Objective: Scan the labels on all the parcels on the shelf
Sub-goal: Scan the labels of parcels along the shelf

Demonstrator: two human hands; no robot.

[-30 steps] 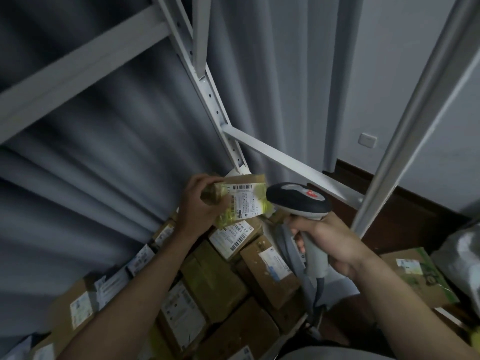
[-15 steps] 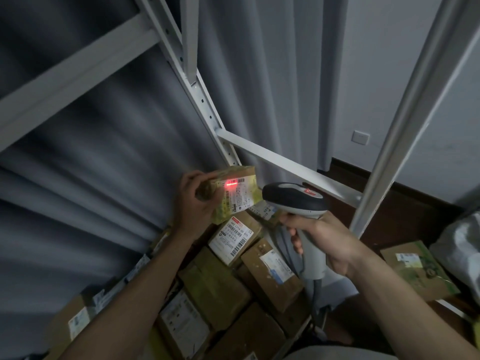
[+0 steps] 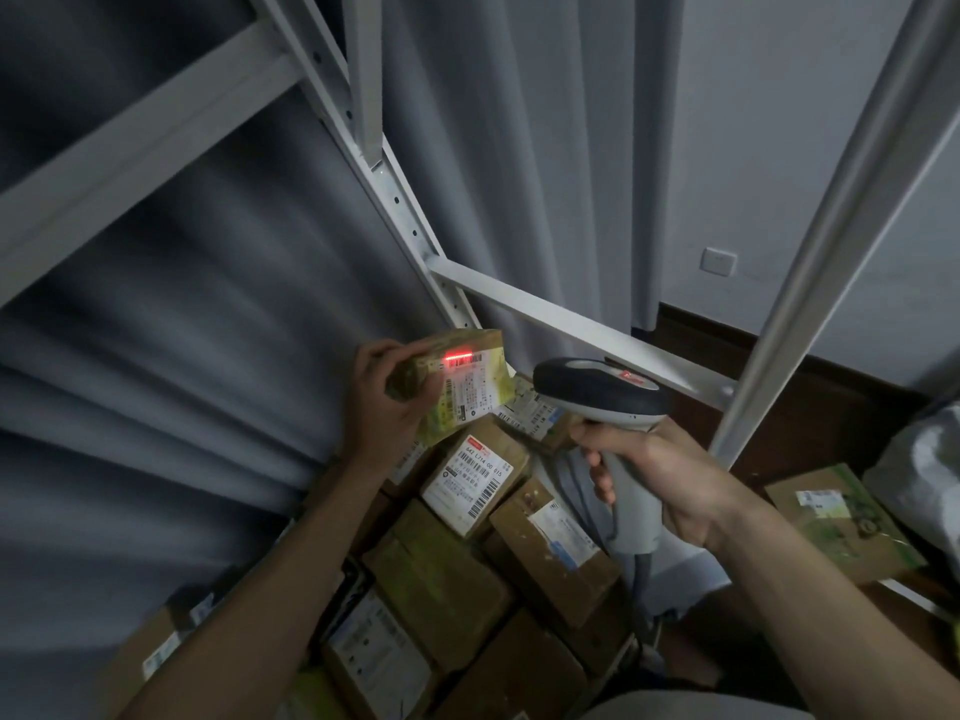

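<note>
My left hand point(image 3: 382, 402) grips a small yellow-green parcel point(image 3: 457, 384), lifted above the pile with its white label turned toward the scanner. A red scan line glows across the barcode at the label's top. My right hand point(image 3: 670, 485) holds a grey and black barcode scanner point(image 3: 602, 394) by its handle, its head aimed left at the parcel from close by. Below lie several brown cardboard parcels point(image 3: 478, 480) with white labels, stacked on the shelf.
White metal shelf uprights point(image 3: 831, 252) and crossbars point(image 3: 571, 324) frame the pile, with a grey curtain behind. Another labelled box point(image 3: 841, 522) and a grey plastic bag point(image 3: 924, 475) lie to the right, outside the upright. A wall socket point(image 3: 718, 261) sits on the wall.
The red scan line has come on across the held parcel's barcode. Both hands with parcel and scanner have shifted slightly up and left in view.
</note>
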